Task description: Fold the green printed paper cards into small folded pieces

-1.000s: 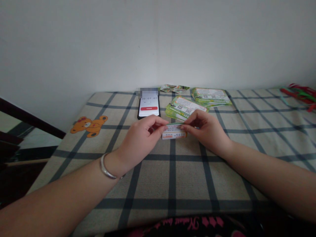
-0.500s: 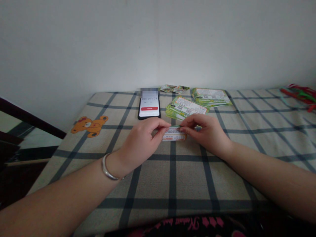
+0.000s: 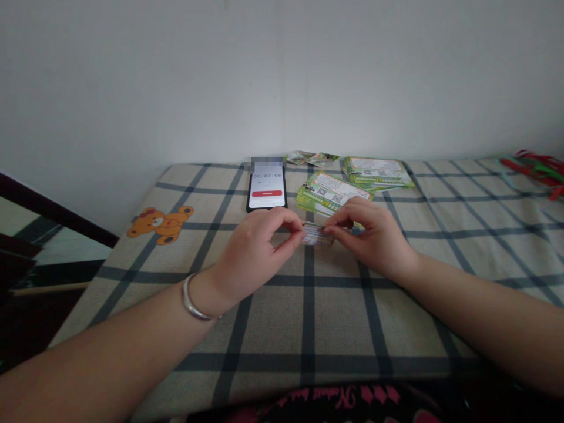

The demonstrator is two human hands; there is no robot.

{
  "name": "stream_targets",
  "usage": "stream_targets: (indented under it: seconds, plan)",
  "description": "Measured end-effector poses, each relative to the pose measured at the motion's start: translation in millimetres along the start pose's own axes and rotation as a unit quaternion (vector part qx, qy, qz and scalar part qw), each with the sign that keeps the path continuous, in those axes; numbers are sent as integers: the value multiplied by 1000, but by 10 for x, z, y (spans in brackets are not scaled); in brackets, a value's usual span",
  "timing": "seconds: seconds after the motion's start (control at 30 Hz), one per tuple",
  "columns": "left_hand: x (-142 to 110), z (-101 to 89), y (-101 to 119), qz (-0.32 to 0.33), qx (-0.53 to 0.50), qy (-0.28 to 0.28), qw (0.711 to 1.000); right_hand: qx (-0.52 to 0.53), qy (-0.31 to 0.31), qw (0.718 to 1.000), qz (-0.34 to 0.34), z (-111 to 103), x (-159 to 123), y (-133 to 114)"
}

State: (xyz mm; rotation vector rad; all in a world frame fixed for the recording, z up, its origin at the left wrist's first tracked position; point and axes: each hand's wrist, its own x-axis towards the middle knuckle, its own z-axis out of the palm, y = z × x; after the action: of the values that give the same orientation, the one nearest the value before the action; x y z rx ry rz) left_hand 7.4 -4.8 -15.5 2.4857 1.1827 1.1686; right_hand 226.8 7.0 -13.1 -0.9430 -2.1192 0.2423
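Observation:
A small printed paper card (image 3: pixel 314 234), white with lines of text, is held just above the table between both hands. My left hand (image 3: pixel 259 249) pinches its left end between thumb and fingers. At the card's right end, my right hand (image 3: pixel 368 235) has a similar pinch. Parts of the card are behind the fingertips, so whether it is folded I cannot tell. Right behind the hands lies a fanned pile of green-and-white cards (image 3: pixel 337 191). A second pile of such cards (image 3: pixel 378 170) is farther back on the right.
A phone (image 3: pixel 267 191) showing a running timer lies behind my left hand. Folded printed papers (image 3: pixel 312 158) rest against the wall. The checked tablecloth (image 3: pixel 273 329) bears an orange bear picture (image 3: pixel 161 225) at left. A red and green bundle (image 3: pixel 540 170) lies at far right.
The card has tilted between my fingers, and less of its printed face shows than before. My fingertips have shifted slightly along its edges. The piles and phone have stayed put.

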Motion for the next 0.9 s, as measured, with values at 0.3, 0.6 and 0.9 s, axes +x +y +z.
stream_targets:
  seconds: [0.3,0.6,0.9]
  plan:
    - [39,7,-67,-24,-47,-11,999,-13,50,998,36,-51,9,24]
    - [62,-3,-75,-32,-21,-30,999,-17,51,998,40,-54,0,-20]
    - [54,12,-77,-58,-87,-27,994,-31,41,999,0,-55,-19,13]
